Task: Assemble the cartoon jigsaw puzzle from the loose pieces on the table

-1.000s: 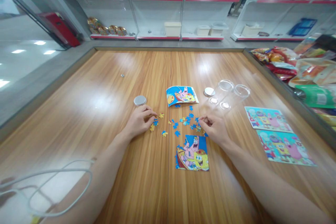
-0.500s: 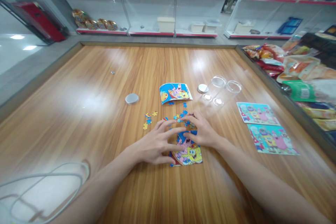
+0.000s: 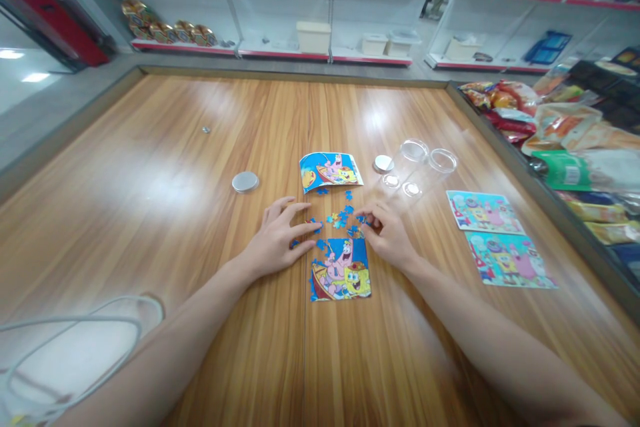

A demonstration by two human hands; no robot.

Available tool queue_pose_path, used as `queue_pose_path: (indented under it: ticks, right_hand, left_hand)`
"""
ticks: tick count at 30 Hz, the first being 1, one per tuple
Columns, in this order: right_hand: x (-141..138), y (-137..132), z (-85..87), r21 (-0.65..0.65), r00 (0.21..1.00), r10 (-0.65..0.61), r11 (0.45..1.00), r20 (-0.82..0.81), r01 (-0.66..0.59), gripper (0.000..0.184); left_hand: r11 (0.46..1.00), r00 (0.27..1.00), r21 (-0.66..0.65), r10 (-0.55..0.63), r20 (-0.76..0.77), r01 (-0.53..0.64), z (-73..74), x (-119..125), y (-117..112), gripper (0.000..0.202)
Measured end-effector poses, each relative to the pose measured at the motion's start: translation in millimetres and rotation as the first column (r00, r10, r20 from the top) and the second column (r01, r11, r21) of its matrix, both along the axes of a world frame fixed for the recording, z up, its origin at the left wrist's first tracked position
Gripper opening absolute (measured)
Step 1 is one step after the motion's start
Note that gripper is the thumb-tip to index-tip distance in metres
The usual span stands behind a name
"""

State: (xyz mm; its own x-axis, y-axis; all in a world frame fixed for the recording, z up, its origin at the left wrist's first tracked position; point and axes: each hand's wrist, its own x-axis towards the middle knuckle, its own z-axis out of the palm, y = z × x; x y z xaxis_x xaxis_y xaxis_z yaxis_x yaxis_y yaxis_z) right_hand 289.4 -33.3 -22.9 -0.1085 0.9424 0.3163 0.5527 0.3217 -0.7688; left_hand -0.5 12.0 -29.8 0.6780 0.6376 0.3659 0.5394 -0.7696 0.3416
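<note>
A partly joined jigsaw puzzle (image 3: 341,270) lies on the table in front of me, showing a pink starfish and a yellow sponge character in a boat. My left hand (image 3: 280,237) is spread open at its upper left, fingertips by loose pieces partly hidden under them. At the upper right, my right hand (image 3: 389,235) has curled fingers, thumb and forefinger closed around what looks like a blue puzzle piece (image 3: 361,219). Between the hands lie several loose blue and yellow puzzle pieces (image 3: 343,219). Just beyond them, a curved picture card (image 3: 331,171) bears the same scene.
Two clear plastic jars (image 3: 419,170) lie beside a silver lid (image 3: 384,163); another lid (image 3: 245,181) is at left. Two character pictures (image 3: 510,258) lie at right. A pale cable (image 3: 145,310) loops at lower left. Packaged snacks (image 3: 565,170) line the right edge, with shelves (image 3: 280,10) behind.
Both hands have drawn apart, off the joined puzzle, uncovering it. My left hand moved left and up over the loose pieces at left; my right fingers curled in. The view has shifted slightly.
</note>
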Motion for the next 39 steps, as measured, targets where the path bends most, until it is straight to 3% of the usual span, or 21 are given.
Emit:
queue_pose_path:
  ticks: [4,11,15,21,23,29,39]
  right_hand:
    - [-1,1,-3.2,-0.007,1.000,-0.012,1.000,0.023,0.012,0.031]
    - [-1,0,-3.4,-0.039,0.998,0.010,0.999,0.055,-0.008,0.029]
    - [-1,0,-2.5,-0.045,0.996,0.024,0.999,0.082,-0.020,0.028]
    - [-2,0,-1.6,-0.050,0.996,0.023,0.999,0.089,-0.019,0.025]
    - [-2,0,-1.1,-0.051,0.995,0.032,0.998,0.090,-0.027,0.022]
    - [-2,0,-0.7,-0.062,0.996,0.044,0.997,0.077,-0.039,0.018]
    - [-1,0,-2.2,-0.077,0.996,0.058,0.996,0.063,-0.053,0.017]
  left_hand:
    - [0.998,0.998,-0.019,0.067,0.021,-0.067,-4.3,0,4,0.029]
    - [1.000,0.999,-0.009,0.019,-0.033,-0.019,0.7,1,2,0.046]
    - [0.999,0.999,0.008,0.038,-0.015,-0.038,-0.4,2,2,0.035]
    - [0.984,0.981,0.026,-0.175,0.087,0.174,6.8,3,0,0.024]
    - [0.980,0.977,0.019,-0.197,0.086,0.197,7.9,3,-1,0.021]
    - [0.997,0.994,0.004,-0.078,0.082,0.078,5.0,3,0,0.021]
    - [0.997,0.998,-0.047,-0.052,0.021,0.053,2.8,4,2,0.025]
